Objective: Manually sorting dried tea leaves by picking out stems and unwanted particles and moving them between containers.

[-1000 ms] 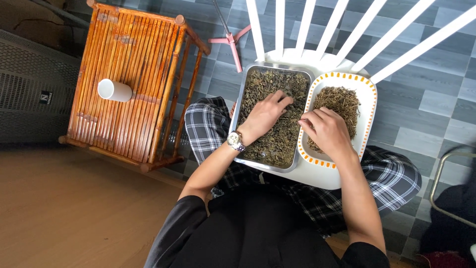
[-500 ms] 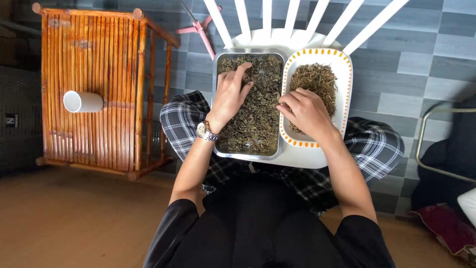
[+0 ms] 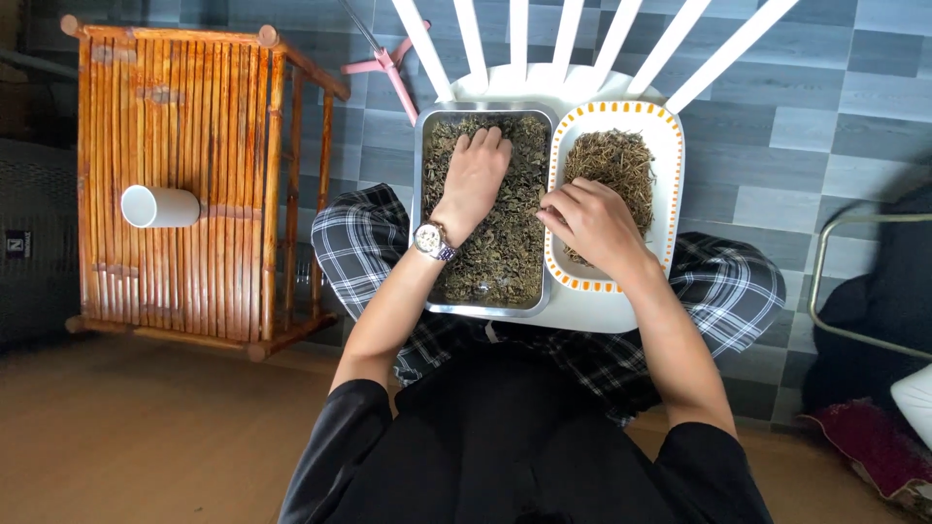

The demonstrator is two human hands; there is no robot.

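Observation:
A steel tray (image 3: 424, 209) full of dried green-brown leaves stands on a white chair seat (image 3: 592, 312). My left hand (image 3: 476, 175), with a wristwatch (image 3: 433, 241) on the wrist, lies flat on the leaves, fingers spread toward the far end. Right of it is a white dish with an orange dotted rim (image 3: 670, 155) holding a heap of dried stems. My right hand (image 3: 587, 221) hovers over that dish's near left edge, fingers curled and pinched together; what is between them is hidden.
A bamboo side table (image 3: 184, 126) stands to the left with a white cup (image 3: 158, 207) lying on it. A pink stand (image 3: 388, 68) is on the grey tiles behind. A metal chair frame (image 3: 825, 281) and a dark bag are at the right.
My left hand has slid further up the tray of leaves. My right hand stays over the dish's near edge. The view has shifted a little.

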